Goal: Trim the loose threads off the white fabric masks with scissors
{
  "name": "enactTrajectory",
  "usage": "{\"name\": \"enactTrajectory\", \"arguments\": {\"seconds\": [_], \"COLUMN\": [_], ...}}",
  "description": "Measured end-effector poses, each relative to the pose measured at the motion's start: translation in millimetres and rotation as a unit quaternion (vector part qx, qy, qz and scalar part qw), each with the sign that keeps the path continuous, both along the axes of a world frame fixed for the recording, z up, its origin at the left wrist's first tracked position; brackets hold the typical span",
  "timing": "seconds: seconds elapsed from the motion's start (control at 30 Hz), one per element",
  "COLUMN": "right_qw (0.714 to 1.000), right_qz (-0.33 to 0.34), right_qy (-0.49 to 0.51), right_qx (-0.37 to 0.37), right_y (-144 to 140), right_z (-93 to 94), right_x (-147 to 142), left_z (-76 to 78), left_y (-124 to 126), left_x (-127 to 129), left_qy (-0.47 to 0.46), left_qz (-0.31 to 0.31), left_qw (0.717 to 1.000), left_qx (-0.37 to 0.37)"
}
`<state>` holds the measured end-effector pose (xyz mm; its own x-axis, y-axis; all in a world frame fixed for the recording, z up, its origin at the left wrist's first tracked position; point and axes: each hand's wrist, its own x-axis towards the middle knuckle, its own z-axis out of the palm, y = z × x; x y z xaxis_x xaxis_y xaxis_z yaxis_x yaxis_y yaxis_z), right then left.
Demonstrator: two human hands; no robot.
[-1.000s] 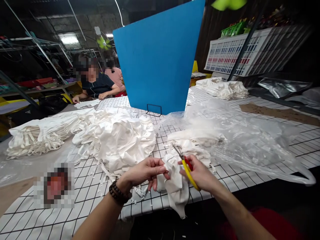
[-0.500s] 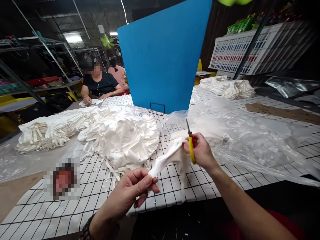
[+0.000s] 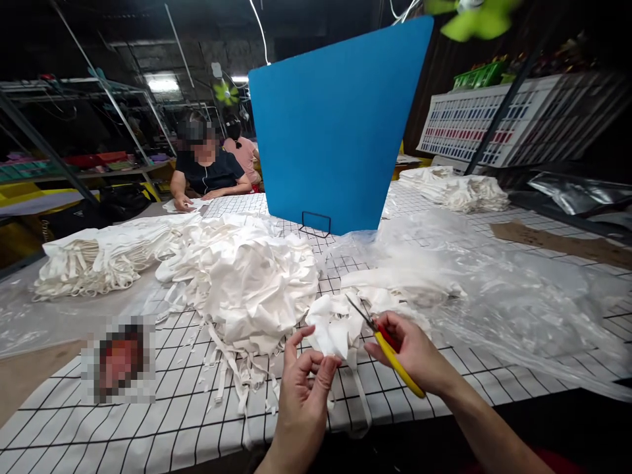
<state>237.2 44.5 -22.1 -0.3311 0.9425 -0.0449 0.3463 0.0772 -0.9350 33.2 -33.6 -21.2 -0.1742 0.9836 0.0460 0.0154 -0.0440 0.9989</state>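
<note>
Fingers of the left hand (image 3: 303, 388) pinch a fold of the white cloth piece (image 3: 330, 329), which hangs bunched just above the table's near edge with a strap trailing down. The right hand (image 3: 415, 352) is closed around the yellow-handled snips (image 3: 382, 339), whose blades point up and left, their tips just beside the cloth and close to the left fingertips.

Risk, as I judge it: the blade tips sit so near the pinching fingers that a hurried snip could nick skin, or bite into the cloth body instead of a loose thread (the fabric is crumpled, so layers hide one another). The light pinch could also let the piece slip off the edge.

The table (image 3: 148, 421) wears a white covering with a black grid, littered with offcut strips. A heap of white cloth (image 3: 247, 283) lies left of the hands, a neater stack (image 3: 93, 260) beyond, clear plastic sheeting (image 3: 494, 283) to the right. A blue board (image 3: 336, 125) stands upright behind; a seated person (image 3: 207, 174) works at the far side of the dim workshop.
</note>
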Motion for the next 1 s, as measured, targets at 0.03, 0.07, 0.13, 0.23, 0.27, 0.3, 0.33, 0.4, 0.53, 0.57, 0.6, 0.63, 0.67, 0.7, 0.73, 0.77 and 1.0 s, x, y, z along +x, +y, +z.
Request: {"name": "enactTrajectory", "arguments": {"seconds": [0.03,0.07,0.13,0.23,0.27,0.3,0.33,0.4,0.53,0.57,0.6,0.63,0.67,0.7,0.73,0.77,1.0], "right_qw": [1.000,1.000,1.000,0.999,0.997,0.994,0.988,0.975,0.957,0.954,0.952,0.951,0.950,0.950,0.950,0.950,0.957], "right_qz": [0.010,0.015,0.021,0.034,0.036,0.035,0.033,0.028,0.016,0.016,0.017,0.020,0.022,0.023,0.023,0.023,0.027], "right_qy": [-0.004,-0.008,-0.012,-0.037,-0.063,-0.096,-0.132,-0.192,-0.250,-0.256,-0.259,-0.260,-0.259,-0.259,-0.259,-0.258,-0.231], "right_qx": [-0.006,-0.011,-0.012,0.008,0.027,0.049,0.071,0.108,0.149,0.156,0.162,0.167,0.170,0.172,0.174,0.174,0.173], "right_y": [-6.3,-12.0,-21.9,-34.8,-38.6,-42.1,-45.2,-50.0,-54.0,-54.3,-54.3,-54.2,-54.0,-53.7,-53.4,-53.1,-51.5], "right_z": [2.2,3.9,6.5,11.9,14.6,17.5,20.4,25.1,28.2,28.2,28.1,28.1,28.2,28.4,28.8,29.3,29.7], "right_x": [2.9,5.4,9.2,13.1,14.0,14.9,15.6,16.5,15.5,14.7,13.8,12.9,11.8,10.9,9.9,9.1,8.3], "left_z": [1.6,2.8,3.2,-1.0,-3.1,-5.2,-7.0,-9.4,-9.4,-9.3,-9.6,-10.1,-10.9,-11.8,-12.7,-13.4,-11.6], "left_y": [0.1,0.4,1.8,4.7,5.4,5.8,5.8,4.9,2.2,1.9,1.8,1.9,2.2,2.5,2.9,3.3,5.0], "left_x": [0.7,1.5,3.9,7.9,8.8,9.4,9.6,8.8,5.2,4.5,3.9,3.6,3.4,3.4,3.5,3.8,5.8], "left_qy": [-0.001,-0.013,-0.063,-0.114,-0.116,-0.110,-0.099,-0.061,0.038,0.051,0.058,0.060,0.060,0.057,0.054,0.049,0.021], "left_qz": [0.000,-0.011,-0.050,-0.088,-0.094,-0.098,-0.102,-0.108,-0.126,-0.131,-0.136,-0.140,-0.143,-0.145,-0.148,-0.151,-0.170], "left_qw": [1.000,1.000,0.997,0.990,0.989,0.989,0.990,0.991,0.987,0.986,0.985,0.984,0.984,0.983,0.983,0.983,0.982], "left_qx": [0.012,0.016,0.009,-0.001,0.002,0.007,0.016,0.043,0.087,0.090,0.091,0.091,0.091,0.091,0.092,0.092,0.086]}}
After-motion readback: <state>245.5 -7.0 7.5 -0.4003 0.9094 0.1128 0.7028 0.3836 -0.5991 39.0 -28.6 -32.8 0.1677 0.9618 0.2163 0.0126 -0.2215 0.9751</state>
